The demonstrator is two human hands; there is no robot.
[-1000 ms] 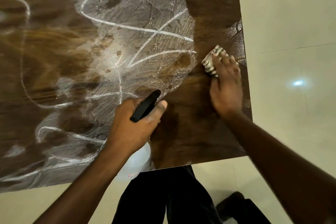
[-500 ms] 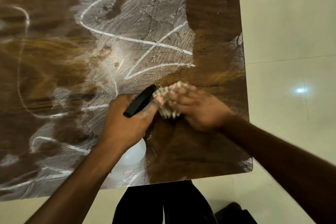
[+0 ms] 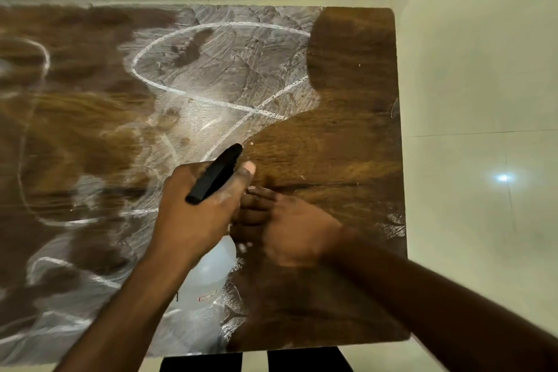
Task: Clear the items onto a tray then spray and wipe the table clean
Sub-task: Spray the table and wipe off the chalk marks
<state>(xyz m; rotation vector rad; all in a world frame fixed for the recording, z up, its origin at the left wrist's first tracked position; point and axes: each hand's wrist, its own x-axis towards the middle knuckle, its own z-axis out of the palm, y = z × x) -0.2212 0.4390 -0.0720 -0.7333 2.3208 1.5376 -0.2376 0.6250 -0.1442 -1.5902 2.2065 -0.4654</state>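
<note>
The left hand (image 3: pixel 196 211) was wrapped around the neck of a translucent white spray bottle (image 3: pixel 208 272), its fingers clamped on it with the thumb lying along the black spray head (image 3: pixel 216 174), which pointed up and to the right over the wooden surface (image 3: pixel 347 145). The bottle's body hung below the hand, above the near part of the surface. The right hand (image 3: pixel 290 226) lay palm down on the surface just beside the left, its fingers (image 3: pixel 256 199) pressed together and touching the left hand's knuckles. A cloth was not clearly visible under it, and I could not tell whether those fingers gripped anything. White chalky smears and looping lines (image 3: pixel 211 69) covered the middle and left of the surface, while the right part showed bare dark wood. A small patch of white residue (image 3: pixel 395 225) sat at the right edge. Pale floor tiles (image 3: pixel 483 84) lay beyond the surface.
</note>
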